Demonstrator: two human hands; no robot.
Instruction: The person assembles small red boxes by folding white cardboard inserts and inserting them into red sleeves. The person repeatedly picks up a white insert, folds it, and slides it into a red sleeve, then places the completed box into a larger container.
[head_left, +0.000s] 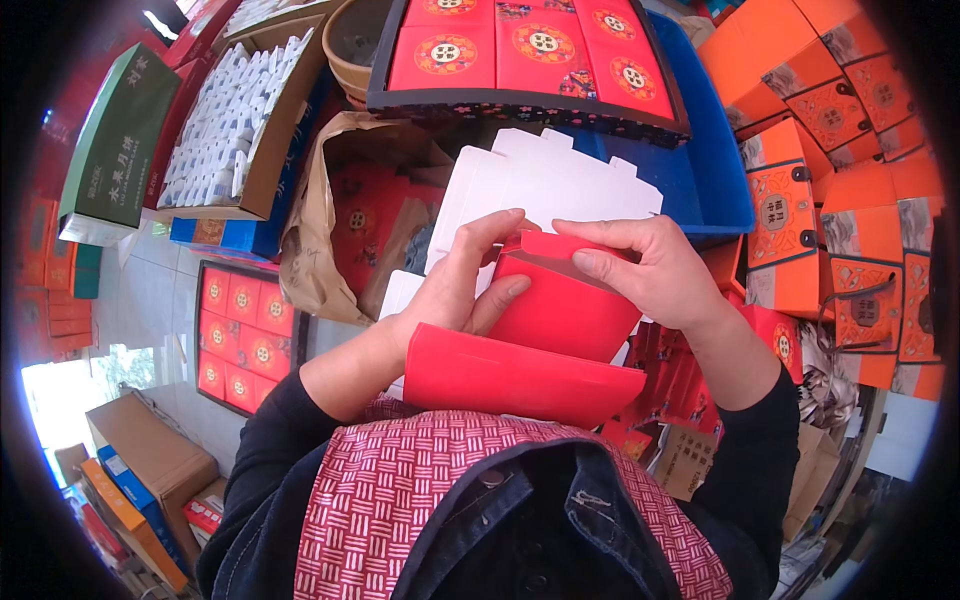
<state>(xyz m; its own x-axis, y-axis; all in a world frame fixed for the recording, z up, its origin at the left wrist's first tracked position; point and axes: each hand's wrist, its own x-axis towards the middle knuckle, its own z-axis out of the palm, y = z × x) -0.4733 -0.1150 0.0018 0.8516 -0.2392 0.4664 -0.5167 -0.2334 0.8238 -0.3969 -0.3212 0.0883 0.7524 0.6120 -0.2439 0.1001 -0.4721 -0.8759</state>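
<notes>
A red paperboard box [560, 315], part folded, is held between my hands in front of my chest. Its upper end gapes a little, and a wide red panel [520, 378] spreads out from its near side, close to my apron. My left hand [462, 285] grips the box at its left edge, thumb on the front and fingers behind. With thumb and fingers my right hand [650, 265] pinches the flap at the upper right. Behind the box lie flat white die-cut carton blanks [545, 180], partly covered by my hands.
Beyond the blanks, a dark tray [530, 98] of red boxes rests over a blue bin [715, 190]. Left stand a brown paper bag [320, 230] and a carton of white packets [235, 135]. Orange gift boxes [780, 210] crowd the right. Another filled tray [250, 335] sits lower left.
</notes>
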